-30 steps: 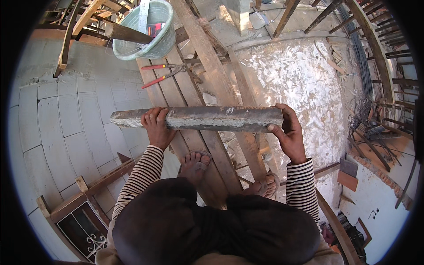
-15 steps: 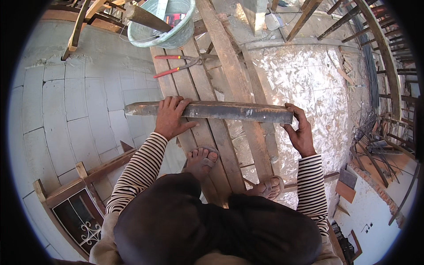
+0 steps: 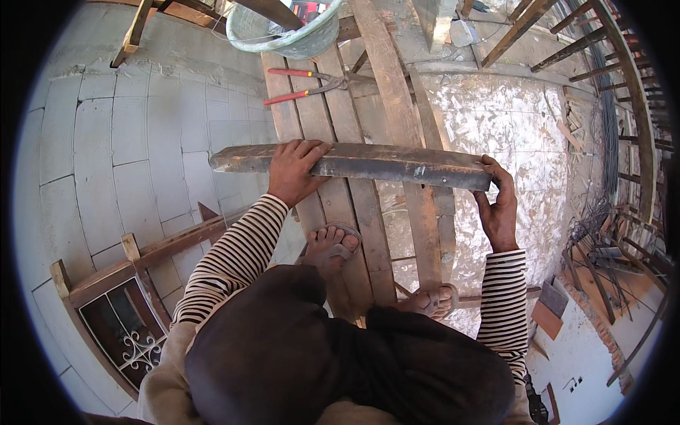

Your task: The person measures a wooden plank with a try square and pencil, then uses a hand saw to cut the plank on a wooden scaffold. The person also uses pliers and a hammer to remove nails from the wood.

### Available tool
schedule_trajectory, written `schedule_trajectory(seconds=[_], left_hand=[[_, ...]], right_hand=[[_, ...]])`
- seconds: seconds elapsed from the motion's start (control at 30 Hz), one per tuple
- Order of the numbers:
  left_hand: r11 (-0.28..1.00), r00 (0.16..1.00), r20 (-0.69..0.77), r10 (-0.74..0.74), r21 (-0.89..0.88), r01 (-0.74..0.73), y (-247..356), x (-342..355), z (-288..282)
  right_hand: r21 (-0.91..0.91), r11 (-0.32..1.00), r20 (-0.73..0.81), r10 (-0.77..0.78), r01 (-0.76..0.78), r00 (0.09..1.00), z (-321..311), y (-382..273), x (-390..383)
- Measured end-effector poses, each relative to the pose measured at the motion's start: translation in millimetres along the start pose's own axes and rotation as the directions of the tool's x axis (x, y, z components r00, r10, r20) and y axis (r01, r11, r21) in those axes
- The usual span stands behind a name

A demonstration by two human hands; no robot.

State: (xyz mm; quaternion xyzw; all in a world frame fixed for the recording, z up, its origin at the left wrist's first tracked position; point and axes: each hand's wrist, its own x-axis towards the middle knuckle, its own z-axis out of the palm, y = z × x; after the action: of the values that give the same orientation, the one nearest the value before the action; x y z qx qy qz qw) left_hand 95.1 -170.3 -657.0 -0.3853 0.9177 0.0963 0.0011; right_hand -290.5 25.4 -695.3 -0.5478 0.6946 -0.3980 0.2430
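Note:
A worn wooden beam (image 3: 397, 164), dark along its near face, lies crosswise in front of me above the planks. My left hand (image 3: 294, 172) is closed over it left of its middle, fingers across the top face. At the right end, my right hand (image 3: 498, 202) grips the beam between thumb and fingers. Beyond it, pliers-like cutters with red handles (image 3: 294, 96) rest on the planks, handles pointing left. A pale green bucket (image 3: 312, 41) stands farther back, with a wooden handle and a red item partly visible inside.
I squat with sandalled feet on narrow wooden planks (image 3: 354, 234) with gaps between them. A grey block wall (image 3: 131, 134) is at the left. Far below on the right is a floor littered with pale scraps (image 3: 510, 134). Wooden poles (image 3: 630, 92) stand at the far right.
The view has shifted, so the surroundings appear farther right and higher. The beam has rolled slightly, showing more of its brown top face. Both hands keep hold of it.

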Motion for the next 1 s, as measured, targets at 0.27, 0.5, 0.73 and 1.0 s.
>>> schedule_trajectory(seconds=[0.27,0.5,0.73,1.0], left_hand=[[0.997,0.998,0.012,-0.058,0.05,0.057,8.7,-11.2,10.3],[0.999,0.996,0.081,-0.034,-0.001,0.034,14.9,-26.1,12.6],[0.999,0.998,0.069,-0.009,-0.033,0.011,10.4,-24.7,21.7],[0.998,0.981,0.187,-0.056,-0.022,0.061,7.8,-19.6,14.2]], right_hand=[[0.0,0.999,0.054,0.054,-0.054,0.997,4.1,-0.3,14.4],[-0.157,0.986,0.117,0.067,-0.048,0.991,3.5,-9.5,-4.5],[-0.141,0.982,0.117,0.142,-0.125,0.983,1.0,-23.5,-6.2],[0.206,0.916,0.137,0.32,-0.343,0.937,8.2,-29.4,1.1]])
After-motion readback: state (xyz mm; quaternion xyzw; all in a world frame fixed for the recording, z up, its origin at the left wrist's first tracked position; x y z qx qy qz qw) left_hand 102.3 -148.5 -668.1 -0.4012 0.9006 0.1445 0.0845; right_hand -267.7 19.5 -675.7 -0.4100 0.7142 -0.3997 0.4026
